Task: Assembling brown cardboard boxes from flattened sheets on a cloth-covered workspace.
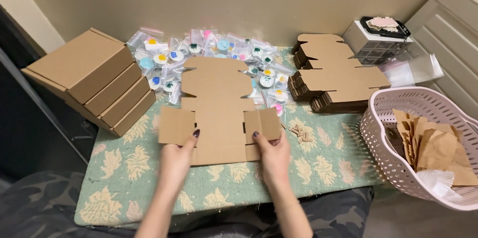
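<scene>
A flat die-cut cardboard box blank (217,106) lies in the middle of the table (124,178), on a green leaf-patterned mat. The left hand (175,160) grips the near edge of its left side flap, thumb on top and fingers tucked under; the right hand (273,154) grips the right flap the same way. It looks like the start of folding the blank into a box: the side flaps are about to be raised, so both hands would need to crease them along the scored lines evenly. On the far left sits a stack of folded boxes (94,79), on the far right a pile of unfolded blanks (334,76). Behind the blank lies a heap of small clear bags with coloured pieces (199,51). A pink perforated basket (398,118) with brown paper scraps stands at the near right
</scene>
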